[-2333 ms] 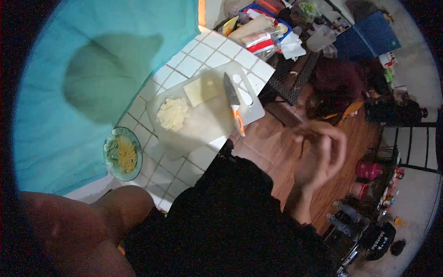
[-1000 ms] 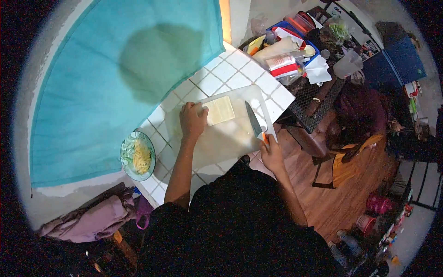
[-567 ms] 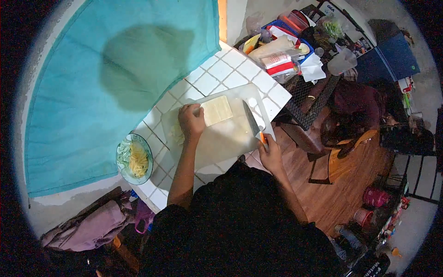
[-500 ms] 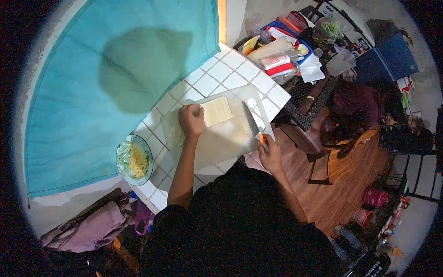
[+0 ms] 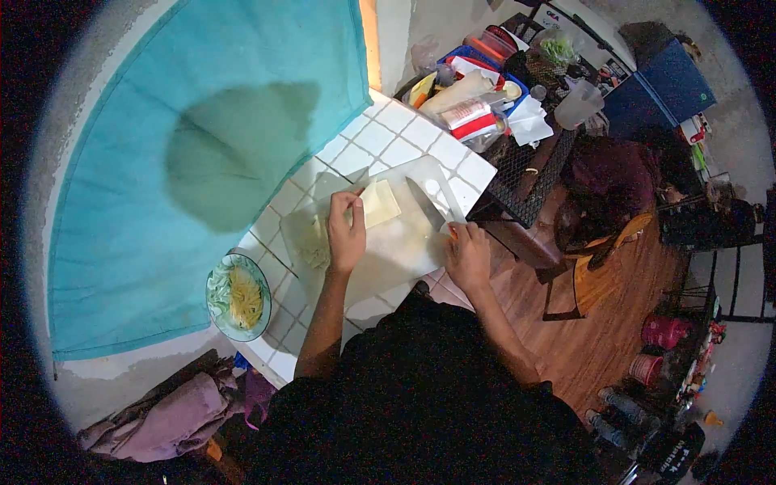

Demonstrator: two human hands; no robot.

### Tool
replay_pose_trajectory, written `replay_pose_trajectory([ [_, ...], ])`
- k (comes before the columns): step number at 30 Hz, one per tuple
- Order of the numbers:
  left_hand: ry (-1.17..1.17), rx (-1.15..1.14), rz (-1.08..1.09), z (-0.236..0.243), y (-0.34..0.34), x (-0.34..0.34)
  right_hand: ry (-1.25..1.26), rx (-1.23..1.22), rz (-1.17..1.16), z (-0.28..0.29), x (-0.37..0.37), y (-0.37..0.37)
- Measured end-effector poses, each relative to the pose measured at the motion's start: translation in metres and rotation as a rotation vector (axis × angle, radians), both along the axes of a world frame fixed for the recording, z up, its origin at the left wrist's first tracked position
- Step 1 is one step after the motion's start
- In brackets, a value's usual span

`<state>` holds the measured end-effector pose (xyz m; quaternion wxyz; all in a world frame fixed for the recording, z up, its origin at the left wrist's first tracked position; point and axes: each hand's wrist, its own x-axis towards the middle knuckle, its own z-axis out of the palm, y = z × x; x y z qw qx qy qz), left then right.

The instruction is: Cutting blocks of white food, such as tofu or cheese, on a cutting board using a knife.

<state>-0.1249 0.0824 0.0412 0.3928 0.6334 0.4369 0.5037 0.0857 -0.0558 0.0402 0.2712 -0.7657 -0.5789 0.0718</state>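
A translucent white cutting board [image 5: 396,279] lies on the white-tiled counter. On it is a square, pale yellow slab of what looks like sliced cheese [image 5: 381,204]. My left hand [image 5: 347,234] has its thumb and fingers pinched together at the slab's left edge, where a thin piece seems to lift. My right hand [image 5: 469,257] is closed round the orange handle of a kitchen knife [image 5: 425,202], whose blade lies low over the board, pointing away to the upper left. Pale shreds [image 5: 311,241] rest on the board left of my left hand, partly in shadow.
A glass bowl [image 5: 238,297] with thin yellow strips stands at the counter's left edge. A turquoise cloth [image 5: 202,162] hangs along the far left. Packages and containers [image 5: 477,105] are heaped beyond the counter's far right corner. A wooden chair [image 5: 594,283] stands on the right.
My left hand has turned more upright and pinches at the slab's edge. My right hand still holds the knife, its grip rolled over the handle. The whole view has shifted slightly.
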Motion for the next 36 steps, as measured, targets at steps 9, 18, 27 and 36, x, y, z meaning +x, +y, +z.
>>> replay_pose_trajectory([
  [9, -0.977, -0.793, -0.045, 0.023, -0.041, -0.003, 1.506, 0.080, 0.478, 0.134, -0.035, 0.005],
  [18, -1.054, -0.841, -0.213, 0.060, -0.073, -0.011, 1.565, -0.015, 1.637, 0.260, -0.038, -0.042],
  [27, -1.162, -0.919, -0.196, 0.090, -0.084, -0.010, 1.593, 0.086, 1.681, 0.247, -0.038, -0.049],
  [36, -1.061, -0.938, -0.327, 0.110, -0.091, -0.002, 1.730, -0.121, 0.092, 0.124, -0.033, 0.001],
])
